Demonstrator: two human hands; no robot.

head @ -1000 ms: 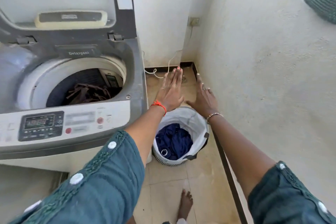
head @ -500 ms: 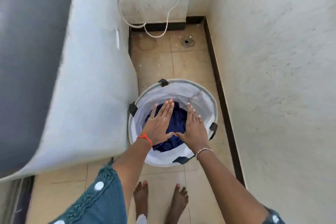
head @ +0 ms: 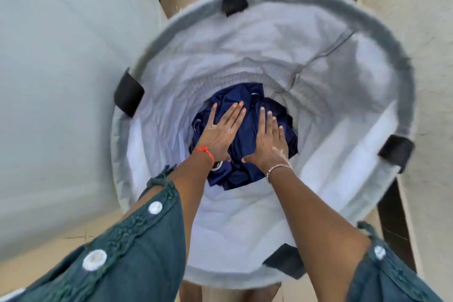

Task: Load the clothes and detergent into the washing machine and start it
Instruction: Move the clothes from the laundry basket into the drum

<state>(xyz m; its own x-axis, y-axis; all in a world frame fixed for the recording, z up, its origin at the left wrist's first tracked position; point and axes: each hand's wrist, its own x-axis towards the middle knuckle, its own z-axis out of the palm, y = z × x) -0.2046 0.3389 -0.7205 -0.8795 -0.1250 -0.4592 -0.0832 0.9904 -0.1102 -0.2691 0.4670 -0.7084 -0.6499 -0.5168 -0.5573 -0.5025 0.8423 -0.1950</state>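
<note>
I am laying my left hand [head: 221, 133] and right hand [head: 267, 142] flat, fingers spread and gripping nothing, on the crumpled navy-blue clothes [head: 247, 154] at the bottom of the round white fabric laundry basket [head: 355, 81]. Grabbing loosely, I am probably risking dropped pieces; the soft rim is crowding my forearms, the white washing machine side [head: 61, 81] just beside.

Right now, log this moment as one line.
stage: reaching for clothes | left hand: open, flat on navy clothes | right hand: same | laundry basket: not emptied
</note>
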